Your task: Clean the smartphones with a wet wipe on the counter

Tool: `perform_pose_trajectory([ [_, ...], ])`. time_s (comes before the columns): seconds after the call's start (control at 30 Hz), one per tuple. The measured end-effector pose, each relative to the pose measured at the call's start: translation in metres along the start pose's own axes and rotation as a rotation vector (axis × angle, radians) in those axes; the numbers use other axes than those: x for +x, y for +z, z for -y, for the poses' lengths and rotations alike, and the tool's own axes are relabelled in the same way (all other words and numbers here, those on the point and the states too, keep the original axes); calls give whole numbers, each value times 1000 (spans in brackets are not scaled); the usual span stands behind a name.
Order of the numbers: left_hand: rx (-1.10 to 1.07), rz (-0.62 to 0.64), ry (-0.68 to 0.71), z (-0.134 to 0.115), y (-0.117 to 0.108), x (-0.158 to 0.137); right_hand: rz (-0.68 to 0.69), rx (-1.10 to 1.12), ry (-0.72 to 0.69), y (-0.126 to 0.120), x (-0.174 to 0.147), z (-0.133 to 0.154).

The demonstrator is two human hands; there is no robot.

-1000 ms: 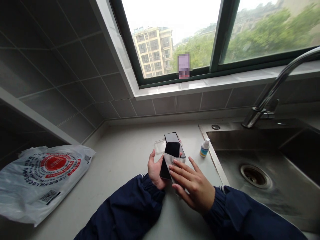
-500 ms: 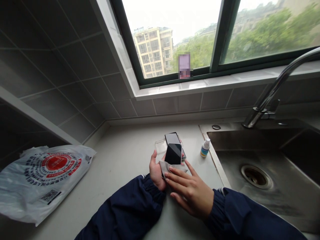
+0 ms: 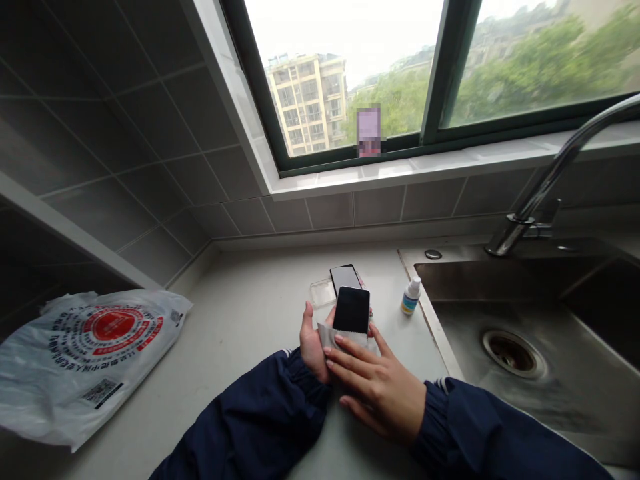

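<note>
A smartphone (image 3: 352,309) with a dark screen rests face up in my left hand (image 3: 314,345), whose thumb sticks up at the left; the fingers under the phone are mostly hidden. Over the phone's lower part lies a grey cloth (image 3: 341,337) with a zigzag edge. My right hand (image 3: 383,387) presses this cloth to the screen with its fingers stretched flat. Just behind are another phone-like slab (image 3: 345,275) with a pale face and dark rim, and a clear phone case (image 3: 323,292). Right of them stands a small white spray bottle (image 3: 411,297) with a blue and yellow label.
At the right is a steel sink (image 3: 480,320) with a curved tap (image 3: 545,180). A printed white plastic bag (image 3: 95,360) lies on the pale counter (image 3: 240,313) at the left. A window (image 3: 400,67) rises behind, with a blurred-out patch at its sill.
The phone has shifted slightly right in my left hand. My right hand has slid a little left and down with the cloth.
</note>
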State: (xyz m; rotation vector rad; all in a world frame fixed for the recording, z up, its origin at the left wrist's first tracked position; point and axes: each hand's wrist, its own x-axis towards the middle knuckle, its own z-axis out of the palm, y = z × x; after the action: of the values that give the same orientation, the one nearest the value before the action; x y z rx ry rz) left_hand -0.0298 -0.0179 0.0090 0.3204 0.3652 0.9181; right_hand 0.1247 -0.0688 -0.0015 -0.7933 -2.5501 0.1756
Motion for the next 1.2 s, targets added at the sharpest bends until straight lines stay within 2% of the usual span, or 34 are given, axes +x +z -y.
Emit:
perform_pose_trajectory([
  [0.37, -23, -13, -11, -3, -1, -1, -40, -63, 26, 7, -1, 0],
  [0.77, -29, 50, -81, 7, 2, -3, -115, -192, 121, -2, 0, -11],
  [0.97, 41, 49, -27, 16, -5, -1, -200, -272, 209, -7, 0, -17],
  [1.2, 187, 102, 2, 21, 1, -4, -300, -308, 297, -13, 0, -24],
])
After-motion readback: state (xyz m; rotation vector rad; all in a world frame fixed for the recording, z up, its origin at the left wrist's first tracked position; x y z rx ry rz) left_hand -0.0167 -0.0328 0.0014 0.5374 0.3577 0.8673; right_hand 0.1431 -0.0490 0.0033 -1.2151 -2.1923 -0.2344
